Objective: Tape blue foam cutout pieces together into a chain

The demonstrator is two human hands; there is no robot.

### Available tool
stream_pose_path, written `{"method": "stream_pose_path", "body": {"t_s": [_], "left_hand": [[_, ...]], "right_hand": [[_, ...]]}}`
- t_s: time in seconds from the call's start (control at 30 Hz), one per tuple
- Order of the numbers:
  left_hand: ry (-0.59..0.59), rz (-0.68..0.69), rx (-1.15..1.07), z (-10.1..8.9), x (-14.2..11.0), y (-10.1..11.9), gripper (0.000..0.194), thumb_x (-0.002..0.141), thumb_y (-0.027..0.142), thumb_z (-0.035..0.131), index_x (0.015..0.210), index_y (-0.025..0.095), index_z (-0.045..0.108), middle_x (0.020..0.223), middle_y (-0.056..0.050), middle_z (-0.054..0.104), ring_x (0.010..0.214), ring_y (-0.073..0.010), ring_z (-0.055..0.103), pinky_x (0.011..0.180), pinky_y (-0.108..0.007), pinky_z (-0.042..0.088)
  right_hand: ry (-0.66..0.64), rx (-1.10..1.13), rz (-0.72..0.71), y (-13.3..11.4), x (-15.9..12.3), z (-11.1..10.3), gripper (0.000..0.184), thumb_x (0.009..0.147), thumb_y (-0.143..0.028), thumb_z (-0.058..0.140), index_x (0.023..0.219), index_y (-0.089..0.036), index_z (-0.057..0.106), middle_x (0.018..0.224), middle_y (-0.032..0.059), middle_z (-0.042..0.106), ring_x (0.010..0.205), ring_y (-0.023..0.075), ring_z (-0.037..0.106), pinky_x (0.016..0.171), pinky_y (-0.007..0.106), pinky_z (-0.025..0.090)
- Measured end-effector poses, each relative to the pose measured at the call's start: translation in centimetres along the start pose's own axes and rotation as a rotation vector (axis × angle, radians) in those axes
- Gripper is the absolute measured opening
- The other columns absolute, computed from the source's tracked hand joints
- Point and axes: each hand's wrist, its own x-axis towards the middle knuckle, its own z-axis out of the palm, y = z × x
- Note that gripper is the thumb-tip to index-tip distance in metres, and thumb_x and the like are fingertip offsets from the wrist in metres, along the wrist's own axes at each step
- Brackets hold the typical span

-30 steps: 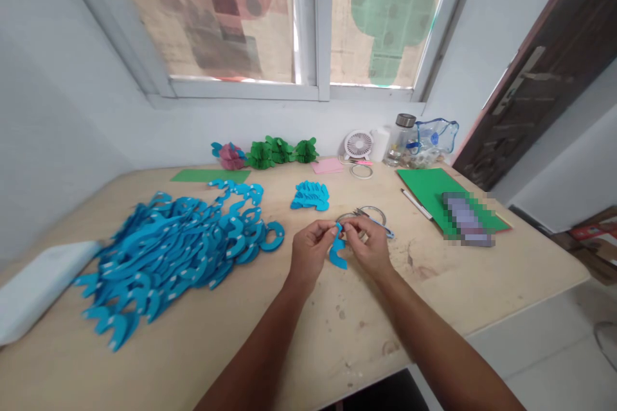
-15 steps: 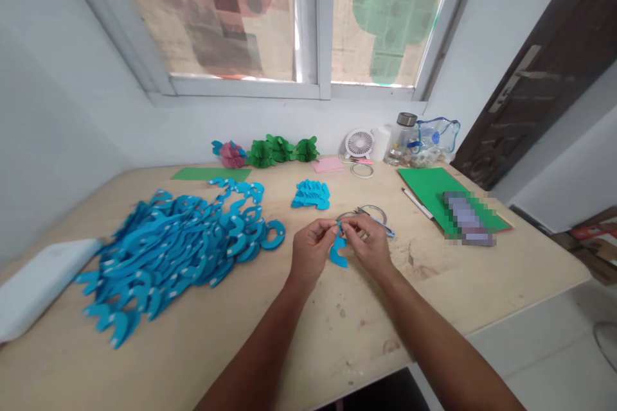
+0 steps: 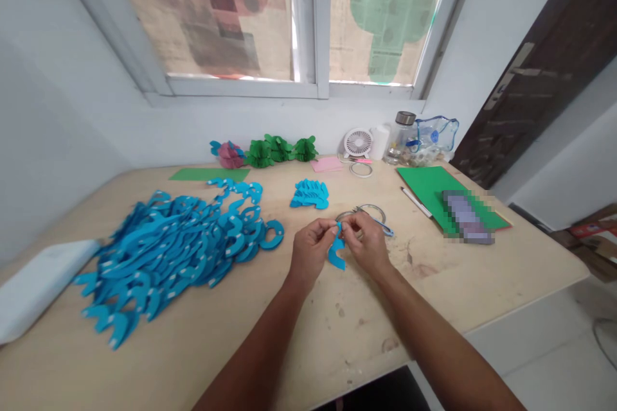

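A curved blue paper strip (image 3: pixel 336 258) hangs between my hands, above the table. My left hand (image 3: pixel 311 249) pinches its upper end from the left. From the right, my right hand (image 3: pixel 365 241) closes its thumb and fingers on the same end, the fingertips of both hands almost meeting. Just beyond the hands lie scissors (image 3: pixel 388 230) with a blue handle, beside wire rings (image 3: pixel 375 209). A small stack of blue paper cutouts (image 3: pixel 310 194) sits farther back. To the left spreads a large heap of curved blue paper pieces (image 3: pixel 178 250) with small white patches.
Green paper sheets (image 3: pixel 424 180), a pen (image 3: pixel 416 202) and a blurred-out object (image 3: pixel 465 215) lie right. Along the wall stand green paper ornaments (image 3: pixel 279 149), a white fan (image 3: pixel 358 142), and a glass bottle (image 3: pixel 401 135). A white box (image 3: pixel 45 286) lies at left.
The hanging blue paper strip has tilted slightly, its lower end shifting a little left and down. Both hands keep nearly the same place and grip.
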Motion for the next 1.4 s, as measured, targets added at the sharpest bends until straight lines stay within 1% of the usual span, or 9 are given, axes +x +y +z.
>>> {"method": "stream_pose_path", "body": {"t_s": [0.13,0.37,0.5,0.63,0.73,0.83,0.93,1.13,1.4], "left_hand": [[-0.005,-0.049,-0.062,0.1,-0.1,0.6,0.014,0.069,0.028,0.063,0.071,0.014,0.065,0.070,-0.002,0.068,0.068,-0.0146,0.061,0.068,-0.026,0.049],[-0.006,-0.076,-0.092,0.0,0.2,0.3,0.016,0.068,0.030,0.064,0.070,0.015,0.065,0.068,-0.002,0.067,0.067,-0.0150,0.060,0.067,-0.027,0.049],[-0.007,-0.073,-0.097,0.0,0.3,0.1,0.015,0.068,0.029,0.064,0.070,0.015,0.065,0.066,-0.002,0.066,0.067,-0.0150,0.061,0.068,-0.027,0.049],[-0.005,-0.057,-0.090,0.1,0.1,0.2,0.013,0.068,0.028,0.064,0.070,0.015,0.065,0.067,-0.002,0.067,0.066,-0.0148,0.061,0.067,-0.027,0.049],[0.009,-0.044,-0.070,0.1,0.0,0.2,0.014,0.067,0.028,0.065,0.072,0.015,0.065,0.068,-0.002,0.067,0.066,-0.0149,0.061,0.066,-0.027,0.049],[0.015,-0.040,-0.067,0.2,0.0,0.1,0.014,0.067,0.028,0.065,0.071,0.015,0.065,0.067,-0.002,0.067,0.065,-0.0142,0.060,0.065,-0.026,0.048],[0.026,-0.035,-0.061,0.2,0.1,-0.1,0.014,0.067,0.028,0.064,0.071,0.015,0.065,0.066,-0.001,0.067,0.064,-0.0140,0.060,0.065,-0.025,0.047],[0.030,-0.023,-0.026,0.0,0.2,-0.5,0.013,0.067,0.028,0.064,0.070,0.015,0.066,0.070,-0.002,0.068,0.066,-0.0142,0.060,0.065,-0.025,0.046],[0.005,0.033,0.042,-0.4,0.4,-0.7,0.013,0.069,0.029,0.062,0.071,0.016,0.066,0.070,-0.002,0.068,0.066,-0.0143,0.059,0.065,-0.025,0.046]], "right_hand": [[-0.054,0.198,0.140,0.2,0.1,0.0,0.016,0.081,-0.025,0.049,0.071,-0.017,0.059,0.063,0.0012,0.061,0.058,0.0121,0.051,0.056,0.024,0.041],[-0.051,0.385,0.214,-0.2,0.4,-0.1,0.018,0.080,-0.029,0.052,0.070,-0.017,0.061,0.063,0.0020,0.063,0.057,0.0129,0.054,0.053,0.024,0.043],[-0.014,0.362,0.226,0.2,0.3,0.0,0.018,0.079,-0.029,0.052,0.069,-0.017,0.060,0.061,0.0010,0.062,0.054,0.0122,0.053,0.052,0.024,0.042],[0.078,0.185,0.179,0.5,0.2,0.0,0.014,0.078,-0.026,0.053,0.069,-0.018,0.061,0.061,0.0008,0.061,0.055,0.0126,0.050,0.053,0.025,0.041],[0.119,0.037,0.064,0.1,0.1,-0.1,0.012,0.079,-0.022,0.052,0.070,-0.018,0.061,0.065,0.0025,0.062,0.061,0.0146,0.052,0.059,0.027,0.041],[0.123,-0.080,-0.079,-0.4,0.1,-0.3,0.015,0.081,-0.018,0.050,0.070,-0.019,0.060,0.068,0.0038,0.063,0.066,0.0162,0.053,0.065,0.030,0.042],[0.098,-0.157,-0.154,-0.5,0.0,-0.3,0.017,0.082,-0.018,0.049,0.071,-0.020,0.061,0.068,0.0046,0.063,0.068,0.0176,0.054,0.067,0.032,0.042],[0.071,-0.199,-0.202,-0.1,-0.1,-0.1,0.016,0.083,-0.019,0.048,0.076,-0.020,0.063,0.070,0.0056,0.064,0.072,0.0189,0.055,0.069,0.034,0.042],[-0.016,-0.122,-0.216,-0.1,0.2,-0.6,0.020,0.086,-0.021,0.045,0.077,-0.020,0.063,0.072,0.0057,0.064,0.071,0.0180,0.056,0.069,0.033,0.043]]}}
